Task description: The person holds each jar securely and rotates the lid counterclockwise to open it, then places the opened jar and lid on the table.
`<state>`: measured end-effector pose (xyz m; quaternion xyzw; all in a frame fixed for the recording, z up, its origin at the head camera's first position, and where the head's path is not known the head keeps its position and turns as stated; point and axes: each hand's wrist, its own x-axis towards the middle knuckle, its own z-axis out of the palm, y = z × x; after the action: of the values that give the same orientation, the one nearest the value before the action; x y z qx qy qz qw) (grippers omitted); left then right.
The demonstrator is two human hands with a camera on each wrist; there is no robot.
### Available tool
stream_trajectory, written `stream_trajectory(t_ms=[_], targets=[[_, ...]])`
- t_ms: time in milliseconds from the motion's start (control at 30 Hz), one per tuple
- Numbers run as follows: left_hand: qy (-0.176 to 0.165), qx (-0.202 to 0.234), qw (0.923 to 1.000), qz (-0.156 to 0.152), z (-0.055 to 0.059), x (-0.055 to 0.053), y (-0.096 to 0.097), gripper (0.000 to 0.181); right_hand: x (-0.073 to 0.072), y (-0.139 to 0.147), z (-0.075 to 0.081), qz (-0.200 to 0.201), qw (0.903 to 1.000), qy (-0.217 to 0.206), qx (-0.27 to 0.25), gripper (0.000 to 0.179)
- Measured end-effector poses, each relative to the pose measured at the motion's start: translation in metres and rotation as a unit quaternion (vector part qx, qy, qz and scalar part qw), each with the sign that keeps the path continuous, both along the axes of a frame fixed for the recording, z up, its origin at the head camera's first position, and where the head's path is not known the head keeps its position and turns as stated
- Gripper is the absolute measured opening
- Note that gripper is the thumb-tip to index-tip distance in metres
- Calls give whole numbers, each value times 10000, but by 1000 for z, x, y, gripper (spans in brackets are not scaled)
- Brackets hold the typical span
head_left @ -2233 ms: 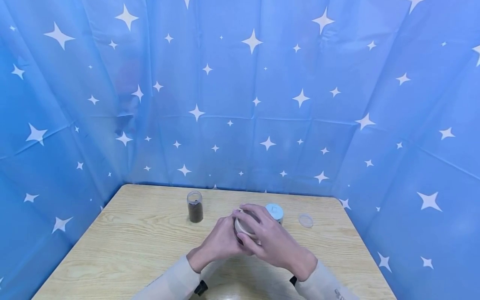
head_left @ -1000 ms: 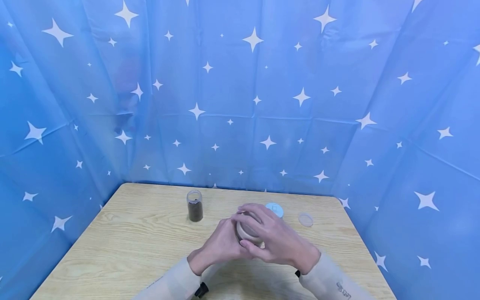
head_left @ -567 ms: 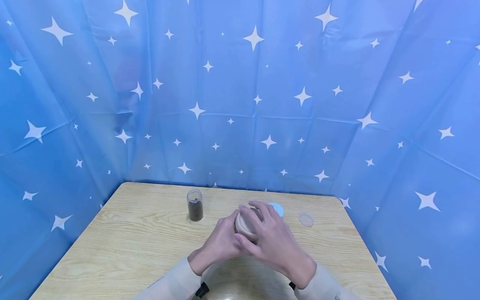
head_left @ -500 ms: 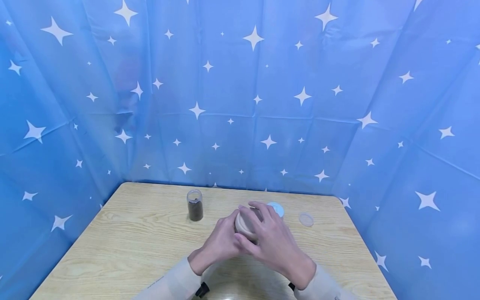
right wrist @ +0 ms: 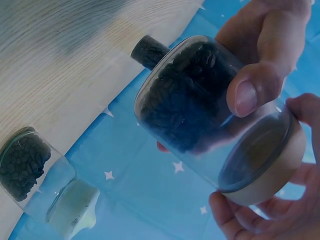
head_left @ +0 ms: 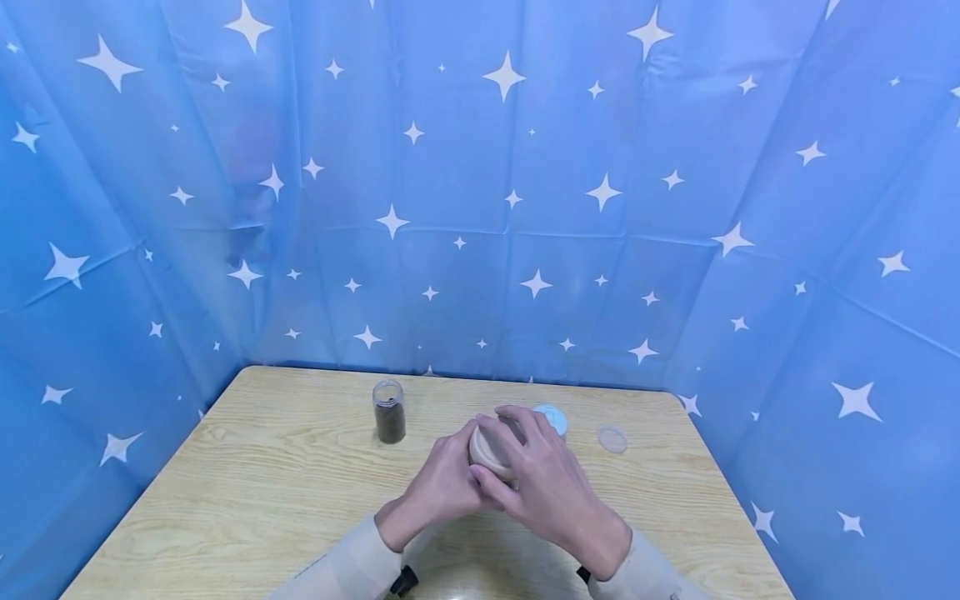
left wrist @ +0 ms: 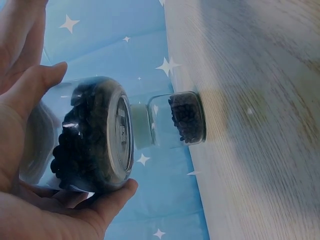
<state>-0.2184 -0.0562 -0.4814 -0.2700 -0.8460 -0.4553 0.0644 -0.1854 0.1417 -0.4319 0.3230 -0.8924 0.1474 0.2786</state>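
Note:
Above the table, both hands hold a glass jar (left wrist: 85, 135) part filled with dark beans that look like coffee beans. My left hand (head_left: 438, 483) grips the jar's body, its thumb and fingers around the glass. On top sits a round cream lid (right wrist: 277, 172), seated on the jar's mouth. The right hand (head_left: 551, 492) grips this lid around its edge, thumb on the near side and fingers over the far side. In the head view the hands hide most of the jar; the wrist views show its glass body and beans.
An uncovered glass jar (head_left: 390, 421) of dark contents stands at back left. Behind the right hand is a smaller bean jar (right wrist: 25, 165) with a pale blue-green lid (head_left: 553, 419). A clear round disc (head_left: 612, 439) lies to its right on the wooden table (head_left: 262, 467).
My right hand has turned back and forth on the lid, its wrist swinging outward and then back in. The left hand keeps its grip on the jar. Over the last half second little has moved.

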Motion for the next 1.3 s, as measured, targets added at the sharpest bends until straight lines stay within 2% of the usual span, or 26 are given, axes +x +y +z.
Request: stream_trajectory(t_ms=[233, 567, 800, 1033, 1167, 1300], targets=[[-62, 111, 9999, -65, -2, 0, 0, 83, 0, 2, -1, 150, 9999, 23, -59, 61], [-406, 240, 9987, -189, -2, 1, -1, 90, -6, 6, -4, 531, 9984, 82, -193, 54], [-240, 153, 9995, -162, -3, -1, 0, 89, -18, 16, -2, 1182, 9929, -93, -109, 51], [-191, 114, 9993, -306, -4, 0, 2, 88, -30, 25, -1, 1839, 9828, -168, 85, 54], [-217, 167, 9991, -334, -6, 0, 3, 92, -35, 28, -1, 2102, 9774, -197, 104, 55], [-248, 150, 9992, -276, -8, 0, 3, 90, -37, 30, -2, 2186, 9754, -252, 152, 59]])
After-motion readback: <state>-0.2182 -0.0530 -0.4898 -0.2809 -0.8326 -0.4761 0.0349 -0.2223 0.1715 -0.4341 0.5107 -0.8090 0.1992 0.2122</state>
